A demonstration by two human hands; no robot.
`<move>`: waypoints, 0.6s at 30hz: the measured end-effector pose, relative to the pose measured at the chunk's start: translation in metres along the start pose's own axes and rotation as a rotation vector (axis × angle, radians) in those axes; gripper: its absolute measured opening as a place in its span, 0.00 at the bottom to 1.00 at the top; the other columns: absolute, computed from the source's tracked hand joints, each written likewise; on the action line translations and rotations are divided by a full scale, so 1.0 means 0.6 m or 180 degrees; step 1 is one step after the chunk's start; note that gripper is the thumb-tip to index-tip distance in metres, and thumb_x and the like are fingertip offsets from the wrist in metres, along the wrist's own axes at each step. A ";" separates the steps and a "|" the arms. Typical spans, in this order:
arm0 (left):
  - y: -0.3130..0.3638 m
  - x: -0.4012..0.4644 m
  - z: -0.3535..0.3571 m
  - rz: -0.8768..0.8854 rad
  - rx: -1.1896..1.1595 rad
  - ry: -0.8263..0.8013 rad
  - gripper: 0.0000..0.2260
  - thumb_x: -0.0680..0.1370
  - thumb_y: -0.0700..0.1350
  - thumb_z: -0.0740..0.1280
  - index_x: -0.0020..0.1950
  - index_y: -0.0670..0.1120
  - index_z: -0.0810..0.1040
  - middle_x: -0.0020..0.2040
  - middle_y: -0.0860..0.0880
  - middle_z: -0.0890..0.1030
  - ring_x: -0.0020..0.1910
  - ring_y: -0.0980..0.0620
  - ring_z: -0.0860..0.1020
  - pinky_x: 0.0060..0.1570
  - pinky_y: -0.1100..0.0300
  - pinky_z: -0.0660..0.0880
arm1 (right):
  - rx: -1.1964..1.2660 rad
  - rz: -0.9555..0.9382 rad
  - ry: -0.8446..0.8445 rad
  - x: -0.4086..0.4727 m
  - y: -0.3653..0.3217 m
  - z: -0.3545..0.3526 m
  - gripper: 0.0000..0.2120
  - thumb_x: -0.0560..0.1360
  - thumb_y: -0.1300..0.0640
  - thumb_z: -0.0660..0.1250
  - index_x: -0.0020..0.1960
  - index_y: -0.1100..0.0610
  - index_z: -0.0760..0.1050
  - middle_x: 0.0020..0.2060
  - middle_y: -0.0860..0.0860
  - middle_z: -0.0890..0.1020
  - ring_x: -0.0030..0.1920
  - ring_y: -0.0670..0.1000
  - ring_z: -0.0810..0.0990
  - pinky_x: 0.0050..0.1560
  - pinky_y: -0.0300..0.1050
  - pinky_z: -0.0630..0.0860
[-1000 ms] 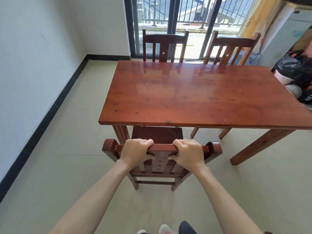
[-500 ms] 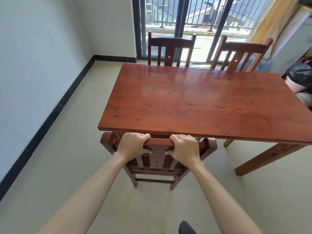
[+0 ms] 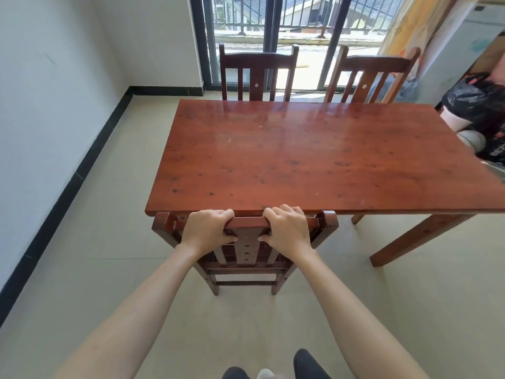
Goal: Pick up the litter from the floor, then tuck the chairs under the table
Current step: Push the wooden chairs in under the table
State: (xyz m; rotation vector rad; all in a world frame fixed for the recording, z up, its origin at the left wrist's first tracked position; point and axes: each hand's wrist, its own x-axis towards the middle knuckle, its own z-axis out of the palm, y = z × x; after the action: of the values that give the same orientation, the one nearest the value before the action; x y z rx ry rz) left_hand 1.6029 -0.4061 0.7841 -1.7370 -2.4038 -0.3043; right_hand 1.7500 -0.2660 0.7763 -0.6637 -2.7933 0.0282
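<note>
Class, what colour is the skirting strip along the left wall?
Black skirting strip, clearest in the head view.

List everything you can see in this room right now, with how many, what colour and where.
table: 1, red-brown wood, centre of the room
near chair: 1, dark red-brown, pushed against the table's near edge
far chairs: 2, red-brown, behind the table by the glass doors
glass doors: dark frames, back wall, railing outside
black bag: 1, right edge, beside the table
curtain: 1, yellow patterned, upper right
floor: beige tiles, black skirting along the white wall
left hand: gripping the near chair's top rail
right hand: gripping the same rail
</note>
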 end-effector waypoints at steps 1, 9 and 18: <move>0.003 -0.001 -0.001 -0.0028 -0.0054 -0.0019 0.15 0.62 0.55 0.76 0.40 0.49 0.76 0.33 0.52 0.82 0.30 0.49 0.79 0.25 0.66 0.65 | -0.0033 0.0067 -0.0040 -0.003 -0.003 -0.001 0.24 0.52 0.44 0.80 0.42 0.53 0.76 0.37 0.47 0.83 0.41 0.52 0.79 0.45 0.45 0.74; 0.034 -0.024 -0.001 -0.0151 -0.0177 -0.0226 0.20 0.66 0.49 0.75 0.55 0.47 0.76 0.50 0.47 0.83 0.53 0.45 0.78 0.62 0.46 0.68 | 0.0045 0.0884 0.0155 -0.076 -0.075 0.002 0.31 0.65 0.63 0.72 0.67 0.58 0.68 0.66 0.60 0.73 0.69 0.60 0.68 0.69 0.59 0.60; 0.118 -0.178 -0.032 -0.0088 -0.2095 -0.0370 0.19 0.73 0.39 0.68 0.64 0.42 0.73 0.60 0.44 0.79 0.61 0.46 0.75 0.63 0.51 0.71 | 0.1422 0.2567 0.0307 -0.363 -0.168 -0.007 0.27 0.75 0.61 0.63 0.73 0.56 0.59 0.73 0.54 0.64 0.74 0.54 0.58 0.74 0.46 0.55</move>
State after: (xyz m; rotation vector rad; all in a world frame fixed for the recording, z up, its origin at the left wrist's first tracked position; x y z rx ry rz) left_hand 1.7039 -0.4875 0.7810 -1.9962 -2.5901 -1.1346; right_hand 1.8939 -0.4534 0.7325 -1.5318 -2.1257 0.7174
